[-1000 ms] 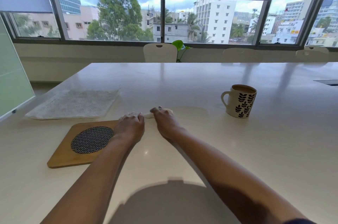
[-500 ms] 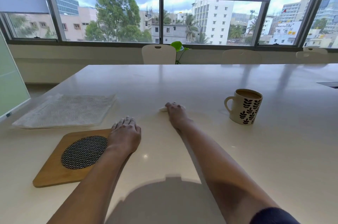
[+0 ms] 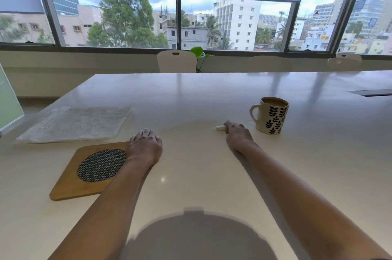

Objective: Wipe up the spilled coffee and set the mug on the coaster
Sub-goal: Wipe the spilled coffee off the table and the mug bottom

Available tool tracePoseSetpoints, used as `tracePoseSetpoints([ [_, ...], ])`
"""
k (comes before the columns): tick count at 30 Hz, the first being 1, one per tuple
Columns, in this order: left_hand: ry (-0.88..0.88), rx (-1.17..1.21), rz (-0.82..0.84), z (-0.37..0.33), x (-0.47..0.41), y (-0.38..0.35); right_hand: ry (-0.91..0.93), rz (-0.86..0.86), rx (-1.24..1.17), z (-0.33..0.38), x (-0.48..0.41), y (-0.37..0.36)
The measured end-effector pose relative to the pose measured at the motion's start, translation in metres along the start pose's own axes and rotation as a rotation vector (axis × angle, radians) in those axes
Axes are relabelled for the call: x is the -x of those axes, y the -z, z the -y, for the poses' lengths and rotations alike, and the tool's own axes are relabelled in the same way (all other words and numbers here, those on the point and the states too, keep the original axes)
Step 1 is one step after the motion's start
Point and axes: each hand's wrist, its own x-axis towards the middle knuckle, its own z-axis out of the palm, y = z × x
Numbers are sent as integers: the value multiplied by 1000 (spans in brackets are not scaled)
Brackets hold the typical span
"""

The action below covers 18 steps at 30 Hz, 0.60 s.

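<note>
Mug (image 3: 272, 116) just beside right hand (image 3: 238, 135) holding tissue (image 3: 219, 128)

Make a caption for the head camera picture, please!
Right hand holds a white wad beside the mug; left hand rests at the coaster.

Right hand (image 3: 238, 137) on tissue (image 3: 219, 128) beside mug (image 3: 273, 117)

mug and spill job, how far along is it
Done: no brown puddle shows on the table. In hand: the right hand holds a white wad down on the tabletop beside the mug, so wiping looks nearly finished; the left hand rests on a corner of the wooden coaster. Left: the mug, full of coffee, stands on bare table, apart from the wooden coaster.
</note>
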Motion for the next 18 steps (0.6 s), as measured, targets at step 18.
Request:
tracePoseSetpoints([
  [18,10,47,-30,-1,5,4,934,283,-358,91,197,7],
])
